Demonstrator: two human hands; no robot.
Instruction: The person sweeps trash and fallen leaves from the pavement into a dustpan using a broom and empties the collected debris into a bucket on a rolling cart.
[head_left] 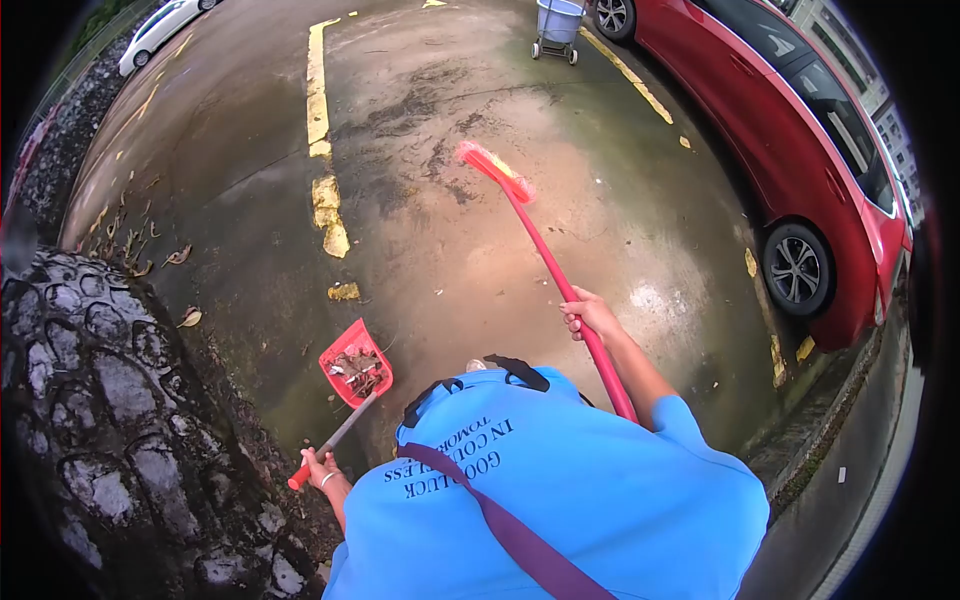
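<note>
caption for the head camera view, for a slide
Left hand holds a dustpan of brown debris; right hand grips a red broom.

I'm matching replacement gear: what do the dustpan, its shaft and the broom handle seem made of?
Dustpan: likely plastic, smooth, evenly red, with moulded-looking walls.
Shaft: smooth, dull grey, perhaps metal, though plastic is possible.
Broom handle: smooth, uniformly red, suggesting plastic or plastic coating.

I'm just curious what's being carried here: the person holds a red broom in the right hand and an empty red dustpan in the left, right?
Not quite: the dustpan isn't empty. The head view shows brown debris in it. The left hand does hold it, and the right hand holds the red broom.
</note>
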